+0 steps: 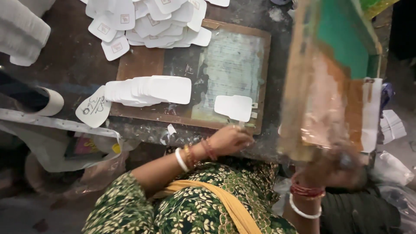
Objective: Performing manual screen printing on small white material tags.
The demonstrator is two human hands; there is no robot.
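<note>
The left hand was seen lowered at the near edge of a flat wooden board, its fingers curled and pinched at the stub of a blank white tag. This tag, a smooth card with rounded corners, lay flat on the pale, ink-stained panel set into the board. The right hand was closed around the lower edge of a wooden-framed printing screen, which was held tilted up above the right side of the board; its mesh looked green at the top and coppery and worn lower down, and it was blurred.

A fanned row of blank tags of the same rounded shape was laid overlapping across the left half of the board. A single tag with dark scribbles rested just beside that row, on the dark, grimy surface. A loose heap of printed tags, each marked with a small square, was piled at the far edge of the board. A roll of pale tape stood at the left. Bangles were worn on both wrists.
</note>
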